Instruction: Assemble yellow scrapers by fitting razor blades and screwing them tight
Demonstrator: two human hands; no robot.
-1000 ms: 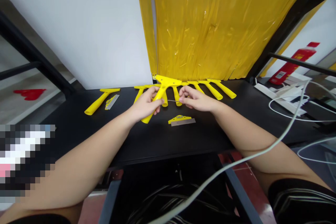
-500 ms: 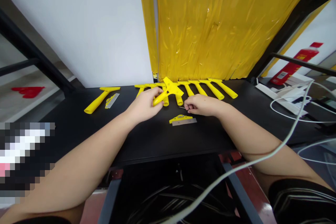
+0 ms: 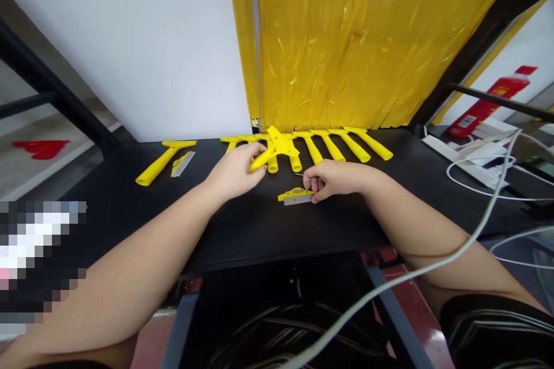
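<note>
My left hand (image 3: 236, 172) is closed round the handle of a yellow scraper handle (image 3: 281, 143), whose forked head points up and to the right. A thin metal rod (image 3: 298, 174) sticks out to the left from the curled fingers of my right hand (image 3: 331, 179); the rest of it is hidden. The thumb of this hand touches the right end of a yellow blade holder (image 3: 285, 194) with a flat grey blade (image 3: 296, 200), lying on the black table (image 3: 259, 230). Whether the thumb grips the holder I cannot tell.
Several yellow scraper handles (image 3: 358, 147) lie in a row along the back. Left of them are another handle (image 3: 156, 166) and a second blade piece (image 3: 183, 164). A red bottle (image 3: 491, 102) and white cables stand at the right; one cable (image 3: 415, 268) crosses my right forearm.
My right hand has moved slightly down, and its thumb has come onto the right end of the blade holder. My left hand keeps hold of the scraper handle.
</note>
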